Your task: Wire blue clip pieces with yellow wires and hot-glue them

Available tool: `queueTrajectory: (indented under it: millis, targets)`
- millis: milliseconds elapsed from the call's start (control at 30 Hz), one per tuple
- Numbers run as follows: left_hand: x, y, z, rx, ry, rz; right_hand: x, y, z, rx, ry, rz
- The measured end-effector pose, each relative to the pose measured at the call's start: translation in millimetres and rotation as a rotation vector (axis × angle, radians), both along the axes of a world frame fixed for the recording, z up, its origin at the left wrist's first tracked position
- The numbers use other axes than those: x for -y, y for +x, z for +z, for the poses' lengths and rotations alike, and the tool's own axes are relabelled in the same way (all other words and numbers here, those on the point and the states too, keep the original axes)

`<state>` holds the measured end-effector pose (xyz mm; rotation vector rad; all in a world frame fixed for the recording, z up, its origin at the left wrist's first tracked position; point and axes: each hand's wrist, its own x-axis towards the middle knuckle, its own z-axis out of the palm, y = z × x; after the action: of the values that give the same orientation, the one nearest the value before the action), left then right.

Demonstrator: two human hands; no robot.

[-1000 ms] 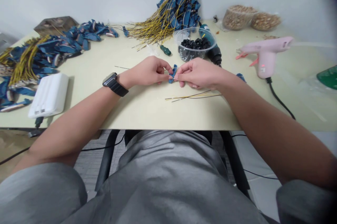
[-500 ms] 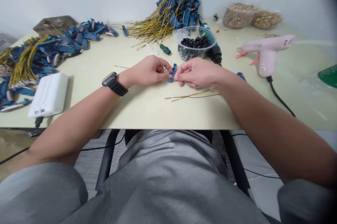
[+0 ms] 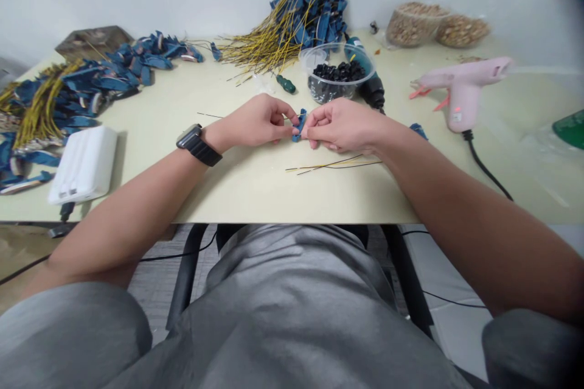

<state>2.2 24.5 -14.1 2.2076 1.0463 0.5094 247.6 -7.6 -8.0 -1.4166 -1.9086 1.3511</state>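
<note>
Between my two hands is a small blue plastic part (image 3: 301, 116), held low over the table. My left hand (image 3: 267, 121) pinches its left side with thumb and forefinger. The fingers of my right hand (image 3: 340, 126) are closed at its right side; whether they also grip a wire there is hidden. A thin dark wire (image 3: 210, 115) sticks out to the left behind my left hand. Several loose yellow and black wires (image 3: 331, 165) lie on the table in front of my right hand. Another blue piece (image 3: 418, 130) lies beyond my right forearm, partly covered by it.
Behind my hands stand a clear tub (image 3: 337, 87) of small black parts and a green screwdriver handle (image 3: 286, 84). A pink glue gun (image 3: 463, 87) is at right. Blue parts with yellow wires (image 3: 292, 17) are heaped at back and left, near a white power bank (image 3: 84, 164).
Both hands keep the same grip around the blue part. The whole view has shifted very slightly; nothing else visibly differs.
</note>
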Motion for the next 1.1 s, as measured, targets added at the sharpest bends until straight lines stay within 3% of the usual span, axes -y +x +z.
queueTrajectory:
  millis: [233, 667, 1100]
  targets:
    - [0.4, 0.3, 0.2, 0.002, -0.013, 0.012, 5.3, -3.6, 7.0, 0.111, 0.101, 0.017]
    - [1.7, 1.5, 1.1, -0.003, -0.028, 0.009, -1.4, 1.3, 9.5, 0.15, -0.103, -0.006]
    - [-1.6, -2.0, -0.1, -0.02, 0.023, 0.037, -0.9, -7.4, 6.8, 0.074, -0.066, -0.044]
